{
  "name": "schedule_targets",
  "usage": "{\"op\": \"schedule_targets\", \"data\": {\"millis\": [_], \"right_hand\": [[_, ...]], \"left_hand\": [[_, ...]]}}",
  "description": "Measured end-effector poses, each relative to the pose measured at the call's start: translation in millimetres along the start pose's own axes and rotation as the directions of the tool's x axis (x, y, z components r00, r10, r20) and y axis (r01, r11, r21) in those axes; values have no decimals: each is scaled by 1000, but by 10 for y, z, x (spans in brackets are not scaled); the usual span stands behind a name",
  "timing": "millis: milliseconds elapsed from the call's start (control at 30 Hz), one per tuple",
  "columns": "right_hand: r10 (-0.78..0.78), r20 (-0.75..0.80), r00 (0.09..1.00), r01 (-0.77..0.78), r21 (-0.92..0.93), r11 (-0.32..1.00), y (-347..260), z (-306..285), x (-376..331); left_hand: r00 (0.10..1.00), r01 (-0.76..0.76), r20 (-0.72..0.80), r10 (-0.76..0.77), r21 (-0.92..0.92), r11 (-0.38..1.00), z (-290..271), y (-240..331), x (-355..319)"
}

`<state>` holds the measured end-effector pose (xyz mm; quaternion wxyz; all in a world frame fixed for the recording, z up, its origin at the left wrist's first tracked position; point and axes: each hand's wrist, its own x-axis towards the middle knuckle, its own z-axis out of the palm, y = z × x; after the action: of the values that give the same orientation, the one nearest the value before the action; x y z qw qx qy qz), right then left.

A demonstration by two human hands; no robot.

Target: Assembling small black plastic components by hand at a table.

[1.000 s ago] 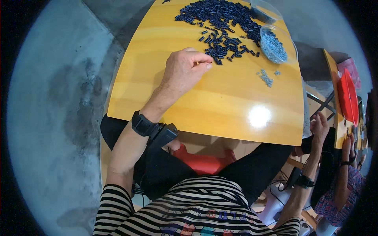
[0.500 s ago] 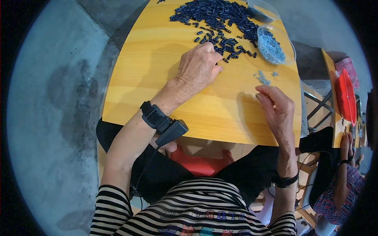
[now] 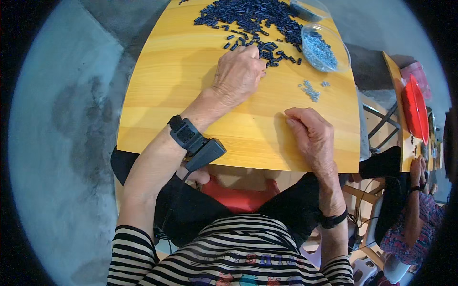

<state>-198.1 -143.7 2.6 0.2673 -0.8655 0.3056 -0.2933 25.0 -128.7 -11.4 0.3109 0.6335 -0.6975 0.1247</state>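
Crowding small black cylindrical pieces (image 3: 253, 19), the left hand (image 3: 240, 70), grip hidden, may nudge them astray, the right hand (image 3: 314, 136) curled narrow, contents unclear.

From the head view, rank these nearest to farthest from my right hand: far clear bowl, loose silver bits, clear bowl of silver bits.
1. Loose silver bits: ahead of the right hand.
2. Clear bowl of silver bits: beyond them, slightly right.
3. Far clear bowl: behind that, at the picture's top.

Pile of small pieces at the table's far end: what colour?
The pile is dark blue-black, seen best in the head view.
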Motion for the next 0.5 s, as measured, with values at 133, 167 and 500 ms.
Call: {"op": "schedule_targets", "data": {"millis": [133,167,500], "right_hand": [[0,-25,1000,1,58,998,26,-9,-54],[7,-51,999,-2,91,996,39,-11,-64],[351,183,918,-395,476,785,-109,117,9]], "left_hand": [[994,-87,-73,82,-69,994,-75,75,-29],[994,-91,-72,85,-76,993,-99,121,-41],[992,116,101,-74,-523,844,-312,536,-419]]}}
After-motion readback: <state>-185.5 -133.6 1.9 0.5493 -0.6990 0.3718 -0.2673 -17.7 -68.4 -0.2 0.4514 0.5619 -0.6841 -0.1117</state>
